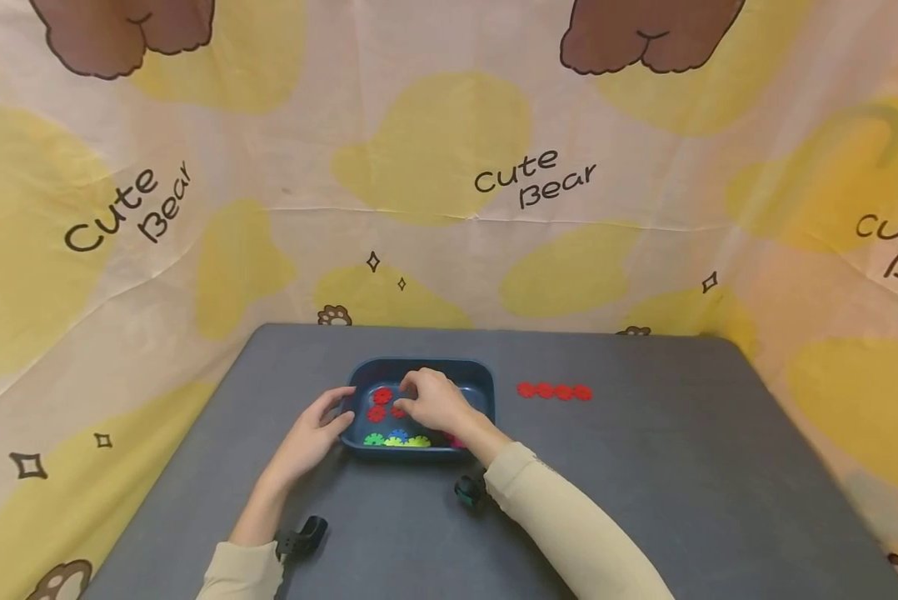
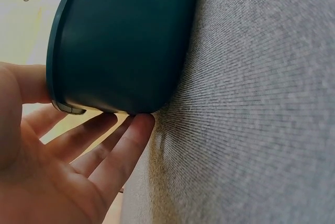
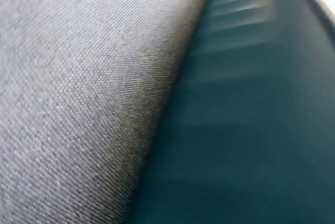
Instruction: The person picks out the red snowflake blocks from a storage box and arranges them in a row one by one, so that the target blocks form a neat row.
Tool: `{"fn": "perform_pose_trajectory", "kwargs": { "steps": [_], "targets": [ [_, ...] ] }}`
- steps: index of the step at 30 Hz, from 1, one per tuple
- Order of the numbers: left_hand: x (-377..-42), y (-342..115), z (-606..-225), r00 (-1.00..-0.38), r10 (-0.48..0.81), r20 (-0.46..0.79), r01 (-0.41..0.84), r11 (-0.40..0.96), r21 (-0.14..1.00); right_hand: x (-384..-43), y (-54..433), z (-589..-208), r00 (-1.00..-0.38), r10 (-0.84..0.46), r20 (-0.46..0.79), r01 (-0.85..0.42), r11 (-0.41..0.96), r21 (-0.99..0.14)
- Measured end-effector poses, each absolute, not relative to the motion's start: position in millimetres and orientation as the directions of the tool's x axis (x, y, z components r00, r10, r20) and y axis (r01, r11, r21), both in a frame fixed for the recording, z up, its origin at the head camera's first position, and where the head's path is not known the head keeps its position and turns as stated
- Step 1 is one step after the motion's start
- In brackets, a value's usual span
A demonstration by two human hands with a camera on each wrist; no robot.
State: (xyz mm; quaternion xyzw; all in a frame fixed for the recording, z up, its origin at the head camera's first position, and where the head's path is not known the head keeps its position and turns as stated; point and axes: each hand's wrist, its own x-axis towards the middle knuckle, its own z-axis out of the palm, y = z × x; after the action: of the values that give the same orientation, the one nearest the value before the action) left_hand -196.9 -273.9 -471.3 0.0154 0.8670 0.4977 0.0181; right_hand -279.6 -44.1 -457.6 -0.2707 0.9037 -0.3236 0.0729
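Observation:
A dark teal plastic bin (image 1: 419, 454) stands on the table with loose snowflake-shaped building discs inside. My left hand (image 1: 317, 433) grips its left end, thumb over the rim and the other fingertips against the outer wall (image 2: 120, 41). My right hand (image 1: 436, 402) reaches down into the bin, thumb and index finger bent and apart. Right by its thumb lies a red disc (image 1: 398, 412). Two more red discs, one (image 1: 382, 396) behind the other (image 1: 376, 413), lie to its left. A green disc (image 1: 374, 439), a blue disc (image 1: 398, 435) and a yellow-green disc (image 1: 419, 442) lie along the near wall.
Right of the bin, several red discs (image 1: 554, 391) form a row on the grey table (image 1: 606, 475). A patterned cloth (image 1: 434, 150) hangs behind and at both sides. Black wrist devices (image 1: 302, 537) sit at both wrists. The right wrist view shows the bin's outer wall (image 3: 241, 119).

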Motion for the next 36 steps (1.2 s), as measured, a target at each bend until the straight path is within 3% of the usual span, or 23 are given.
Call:
{"fn": "perform_pose_trajectory", "kwargs": {
  "steps": [16,25,36],
  "targets": [
    [-196.5,-273.7,-473.9,-0.999,0.029,-0.038,-0.017,0.514,0.858,-289.7,-58.3,-474.8,-0.831,-0.554,-0.037,-0.477,0.747,-0.463],
    [-197.6,-274.2,-475.3,-0.999,0.025,-0.033,-0.015,0.522,0.853,-286.6,-55.3,-474.5,-0.837,-0.544,-0.053,-0.447,0.737,-0.507],
    [-197.7,-274.6,-474.0,-1.000,0.018,-0.019,-0.007,0.532,0.847,-279.6,-45.9,-466.1,-0.803,-0.593,-0.057,-0.465,0.683,-0.563]
  ]
}}
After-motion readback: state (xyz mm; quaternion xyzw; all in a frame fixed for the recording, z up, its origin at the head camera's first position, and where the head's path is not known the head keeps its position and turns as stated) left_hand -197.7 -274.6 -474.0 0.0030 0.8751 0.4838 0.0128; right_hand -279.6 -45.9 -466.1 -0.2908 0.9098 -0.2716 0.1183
